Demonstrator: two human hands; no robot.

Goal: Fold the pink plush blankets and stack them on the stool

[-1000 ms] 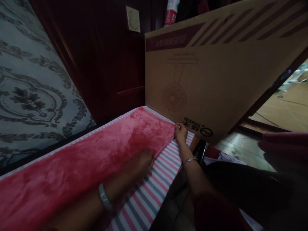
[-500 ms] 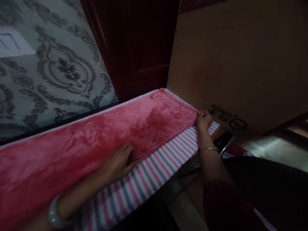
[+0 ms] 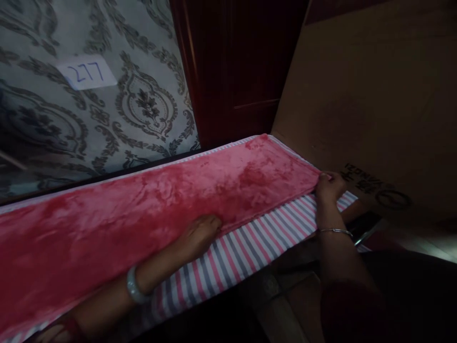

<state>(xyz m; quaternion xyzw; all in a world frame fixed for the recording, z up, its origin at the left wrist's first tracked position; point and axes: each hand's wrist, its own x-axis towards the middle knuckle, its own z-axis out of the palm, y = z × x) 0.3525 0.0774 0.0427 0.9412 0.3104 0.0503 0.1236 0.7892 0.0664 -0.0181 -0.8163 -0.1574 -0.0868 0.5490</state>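
Note:
A red plush blanket lies in a long folded strip over a pink, grey and white striped sheet. My left hand grips the blanket's near edge about midway along, fingers curled onto the fabric. A pale bangle sits on that wrist. My right hand pinches the blanket's far right corner, close to a large cardboard box. A thin metal bracelet circles the right wrist.
Patterned grey wallpaper with a white label reading 277 runs behind the bed. Dark red wooden panelling stands at the back. The cardboard box leans at the right end. Dark floor and furniture lie below the bed edge.
The view has swung left, bringing the wall label into sight. My left hand went from lying flat on the blanket to gripping its near edge. My right hand keeps the corner.

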